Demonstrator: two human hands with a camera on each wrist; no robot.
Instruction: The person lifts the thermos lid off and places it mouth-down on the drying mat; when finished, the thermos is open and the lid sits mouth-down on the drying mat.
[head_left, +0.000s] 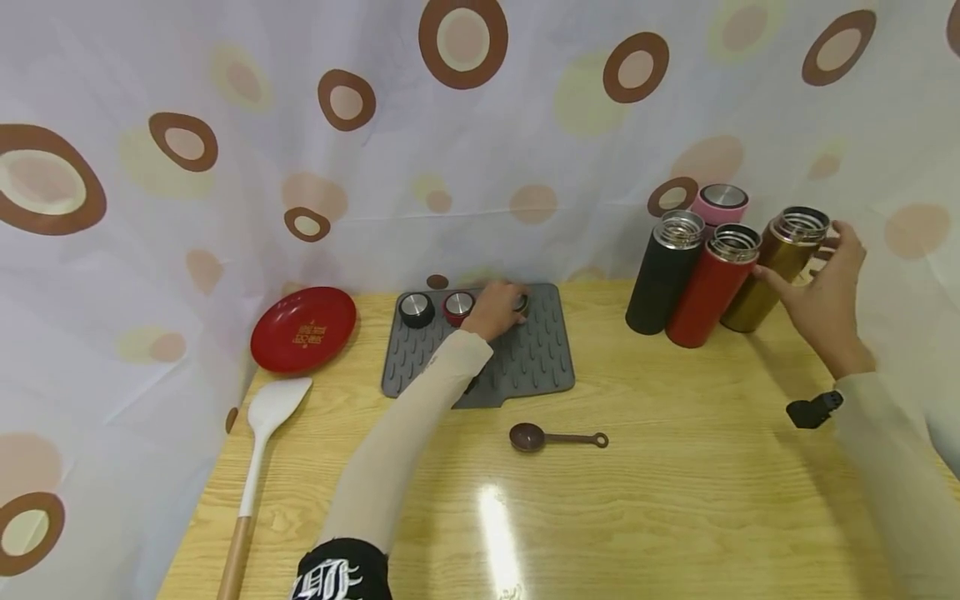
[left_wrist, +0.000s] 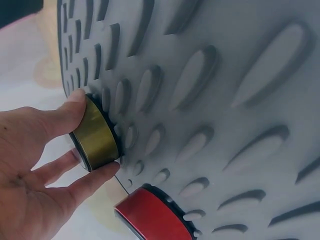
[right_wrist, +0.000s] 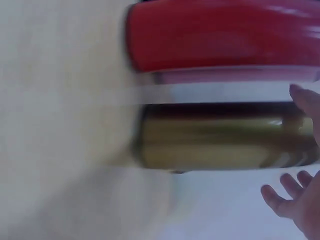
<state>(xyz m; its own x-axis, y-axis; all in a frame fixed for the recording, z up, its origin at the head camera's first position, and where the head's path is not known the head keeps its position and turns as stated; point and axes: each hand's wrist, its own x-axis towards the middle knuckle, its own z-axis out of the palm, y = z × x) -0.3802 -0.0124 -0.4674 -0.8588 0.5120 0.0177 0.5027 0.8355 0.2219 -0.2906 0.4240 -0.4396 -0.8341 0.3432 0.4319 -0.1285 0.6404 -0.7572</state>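
My left hand (head_left: 491, 312) is over the grey ridged mat (head_left: 536, 354). Its thumb and fingers pinch a gold bottle lid (left_wrist: 100, 134) that sits on the mat. A red lid (head_left: 457, 305) and a black lid (head_left: 416, 310) stand to its left. At the right, my right hand (head_left: 831, 304) is beside a lidless gold flask (head_left: 776, 260), upright on the table. The thumb and fingers are spread to either side of it, and the right wrist view (right_wrist: 225, 135) shows the fingers apart from its body. Lidless red (head_left: 708, 292) and black flasks (head_left: 663, 279) stand to the left.
A pink flask (head_left: 722, 204) with its lid on stands behind the others. A brown measuring spoon (head_left: 551, 437) lies in front of the mat. At the left are a red plate (head_left: 303, 329) and a white spatula (head_left: 262, 421). A patterned cloth (head_left: 465, 167) hangs behind the table.
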